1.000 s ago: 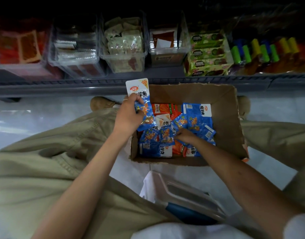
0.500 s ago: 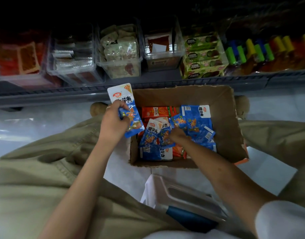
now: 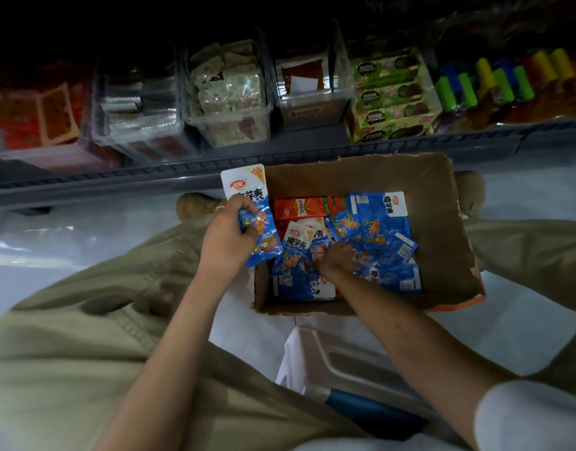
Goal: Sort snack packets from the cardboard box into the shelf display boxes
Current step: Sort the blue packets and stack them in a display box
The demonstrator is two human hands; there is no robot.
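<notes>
An open cardboard box [image 3: 443, 229] sits on the floor between my knees, holding several blue and white snack packets [image 3: 374, 222] and orange packets [image 3: 299, 206]. My left hand [image 3: 226, 240] grips a small stack of blue and white packets [image 3: 247, 196] at the box's left edge. Inside the box, my right hand [image 3: 337, 257] reaches among the blue packets with its fingers curled into the pile. Clear display boxes [image 3: 228, 92] line the low shelf behind the cardboard box.
The grey shelf rail [image 3: 117, 180] runs across the view. Green cartons [image 3: 391, 99] and coloured tubes [image 3: 495, 79] stand at the shelf's right, red packs [image 3: 36, 115] at its left. A white stool with a blue part [image 3: 345, 379] is under me. My khaki trouser legs flank the box.
My left hand with its packets swung left away from the box, then came back to the box's left edge. My right hand stayed in the pile, shifting slightly among the packets.
</notes>
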